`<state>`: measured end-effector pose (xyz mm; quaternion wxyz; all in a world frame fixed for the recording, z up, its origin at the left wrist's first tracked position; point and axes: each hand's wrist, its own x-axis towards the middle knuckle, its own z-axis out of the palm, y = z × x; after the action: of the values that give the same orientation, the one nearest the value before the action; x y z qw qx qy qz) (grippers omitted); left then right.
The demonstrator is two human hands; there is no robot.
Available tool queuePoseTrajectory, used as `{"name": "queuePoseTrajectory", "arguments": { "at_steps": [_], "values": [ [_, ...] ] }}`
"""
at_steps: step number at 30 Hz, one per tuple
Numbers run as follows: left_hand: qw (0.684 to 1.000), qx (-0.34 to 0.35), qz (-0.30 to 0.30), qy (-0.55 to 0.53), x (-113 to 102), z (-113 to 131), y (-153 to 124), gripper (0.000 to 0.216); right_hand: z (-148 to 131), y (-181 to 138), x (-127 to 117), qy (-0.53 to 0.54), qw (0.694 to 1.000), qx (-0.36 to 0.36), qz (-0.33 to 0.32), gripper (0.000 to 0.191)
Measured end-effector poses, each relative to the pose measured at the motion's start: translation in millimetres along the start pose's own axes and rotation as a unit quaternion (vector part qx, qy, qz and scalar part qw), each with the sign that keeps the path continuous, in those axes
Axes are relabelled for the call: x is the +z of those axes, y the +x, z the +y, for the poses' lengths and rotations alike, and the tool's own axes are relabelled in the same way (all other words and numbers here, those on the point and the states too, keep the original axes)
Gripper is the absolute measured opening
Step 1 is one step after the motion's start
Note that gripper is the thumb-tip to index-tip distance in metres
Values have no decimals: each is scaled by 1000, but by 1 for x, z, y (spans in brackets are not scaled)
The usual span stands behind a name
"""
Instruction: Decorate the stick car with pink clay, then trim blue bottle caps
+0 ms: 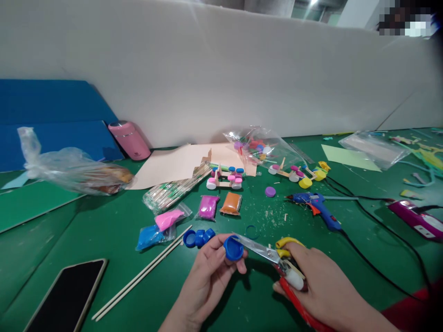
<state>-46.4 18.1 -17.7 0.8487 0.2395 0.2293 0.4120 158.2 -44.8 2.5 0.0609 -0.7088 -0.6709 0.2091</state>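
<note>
My left hand (207, 267) pinches a blue bottle cap (233, 248) between thumb and fingers, low in the middle of the view. My right hand (318, 286) grips scissors (273, 253) with yellow and red handles. Their blade tips rest against the cap's rim. Just left of the cap, three more blue caps (199, 238) lie in a row on the green table (104, 230).
A blue glue gun (316, 207) with a black cord lies to the right. Clay packets (207, 206), a bag of sticks (173, 191), two loose skewers (141, 276), small cap-wheeled cars (224, 179), a phone (67, 297) and a pink flask (129, 140) surround the hands.
</note>
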Motion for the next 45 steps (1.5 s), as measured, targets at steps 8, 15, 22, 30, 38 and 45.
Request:
{"name": "queuePoseTrajectory", "arguments": {
  "at_steps": [8, 15, 22, 30, 38, 45],
  "values": [
    [1000, -8, -15, -6, 2, -2, 0, 18, -2, 2, -5, -18, 1000, -10, 0, 34],
    [1000, -14, -22, -7, 3, 0, -1, 17, 0, 2, -9, -38, 999, -28, 8, 33],
    [999, -24, -32, -9, 5, -2, -1, 18, 3, 3, -10, -65, 995, -68, 28, 31],
    [999, -33, -37, -14, 1, -3, -1, 19, 6, 9, -13, -74, 992, -96, 38, 32],
    [996, -53, -61, -29, 0, -2, -1, 21, 10, 15, -18, -111, 983, -139, 36, 32],
    [996, -63, -61, -26, -3, -4, -3, 18, 17, 18, -20, -128, 975, -173, 56, 29]
  ]
}}
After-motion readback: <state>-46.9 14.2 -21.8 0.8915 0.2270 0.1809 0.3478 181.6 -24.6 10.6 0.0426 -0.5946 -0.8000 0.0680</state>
